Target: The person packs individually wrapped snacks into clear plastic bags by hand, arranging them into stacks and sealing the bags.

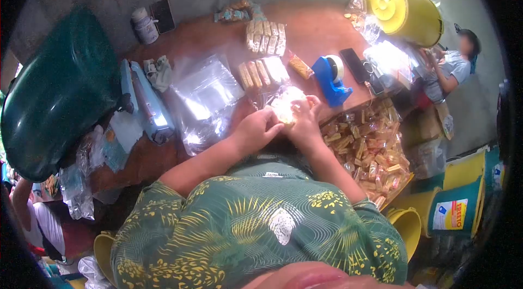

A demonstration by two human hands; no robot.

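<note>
My left hand (258,130) has its fingers closed on the lower left edge of a clear plastic bag (289,104) with pale contents. On the bag's right side, my right hand (305,124) grips it, fingers curled round the edge. Glare hides what exactly is inside. Just beyond my hands lie wrapped packs (255,75) in a row, and farther back a larger bundle of packs (266,37). A stack of clear plastic bags (210,95) lies to the left. Many small wrapped pieces (376,150) fill a tray to the right of my right hand.
A blue tape dispenser (332,84) and a black phone (354,65) are right of the packs. A blue sealer (147,101) is at left, beside a green container (62,92). A yellow bucket (403,11) lies back right. Another person (449,71) sits at far right.
</note>
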